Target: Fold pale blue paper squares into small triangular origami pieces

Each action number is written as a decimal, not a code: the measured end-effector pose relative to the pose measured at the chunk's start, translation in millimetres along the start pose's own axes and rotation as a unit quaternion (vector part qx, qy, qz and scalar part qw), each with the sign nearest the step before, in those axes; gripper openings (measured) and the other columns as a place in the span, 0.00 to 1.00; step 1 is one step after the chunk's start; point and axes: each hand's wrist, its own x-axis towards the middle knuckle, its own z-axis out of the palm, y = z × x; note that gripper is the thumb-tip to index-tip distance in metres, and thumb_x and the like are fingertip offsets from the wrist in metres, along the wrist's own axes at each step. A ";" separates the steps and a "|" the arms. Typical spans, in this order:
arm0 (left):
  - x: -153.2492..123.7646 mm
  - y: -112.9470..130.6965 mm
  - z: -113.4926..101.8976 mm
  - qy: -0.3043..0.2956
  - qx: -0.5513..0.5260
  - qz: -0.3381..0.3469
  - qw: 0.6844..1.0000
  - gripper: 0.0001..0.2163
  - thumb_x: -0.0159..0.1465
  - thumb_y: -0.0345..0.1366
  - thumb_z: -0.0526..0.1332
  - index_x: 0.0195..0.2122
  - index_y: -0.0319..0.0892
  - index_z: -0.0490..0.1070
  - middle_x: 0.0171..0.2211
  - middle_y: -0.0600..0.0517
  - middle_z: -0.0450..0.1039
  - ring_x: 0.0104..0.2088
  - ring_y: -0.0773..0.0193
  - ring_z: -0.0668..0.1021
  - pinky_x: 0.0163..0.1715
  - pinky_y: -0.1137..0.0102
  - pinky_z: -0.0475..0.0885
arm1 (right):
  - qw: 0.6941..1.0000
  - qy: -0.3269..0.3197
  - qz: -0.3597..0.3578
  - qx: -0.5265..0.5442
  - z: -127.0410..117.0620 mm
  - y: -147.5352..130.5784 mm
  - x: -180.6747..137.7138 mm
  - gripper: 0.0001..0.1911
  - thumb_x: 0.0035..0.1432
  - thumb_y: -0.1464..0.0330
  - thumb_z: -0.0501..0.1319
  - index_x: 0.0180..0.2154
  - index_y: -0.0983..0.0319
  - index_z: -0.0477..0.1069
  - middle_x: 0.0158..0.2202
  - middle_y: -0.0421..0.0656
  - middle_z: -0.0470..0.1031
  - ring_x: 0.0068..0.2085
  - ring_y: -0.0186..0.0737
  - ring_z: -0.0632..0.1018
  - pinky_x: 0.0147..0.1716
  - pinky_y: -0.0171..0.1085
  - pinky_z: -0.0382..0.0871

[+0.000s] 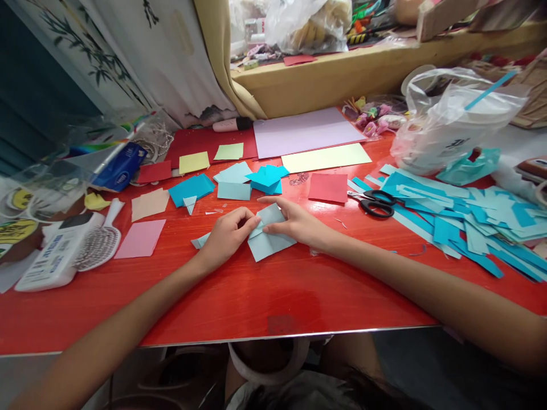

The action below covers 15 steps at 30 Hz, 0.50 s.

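Observation:
A light blue paper square [269, 242] lies on the red table [239, 302], partly folded. My left hand [228, 233] rests on its left edge with fingers curled, pinching a fold. My right hand [294, 223] presses down on the paper's upper right part, thumb and fingers closed over the folded flap. A small light blue scrap [200, 241] peeks out left of my left hand.
Black scissors [376, 203] lie right of my hands. A heap of blue paper strips [465, 219] covers the right side. Coloured paper squares [233, 182] and larger sheets [305, 134] lie behind. A plastic bag [453, 122] sits far right; a white bottle [55, 256] and brush at left.

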 end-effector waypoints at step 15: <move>4.8 -2.1 -8.1 -0.077 -0.072 0.008 0.994 0.09 0.62 0.41 0.56 0.33 0.41 0.66 0.31 0.53 0.68 0.31 0.67 0.70 0.31 0.71 0.66 | 1.000 0.016 0.024 0.013 -3.4 -5.2 0.7 0.29 0.49 0.72 0.62 0.54 0.57 0.62 0.34 0.41 0.71 0.34 0.38 0.73 0.30 0.37 0.69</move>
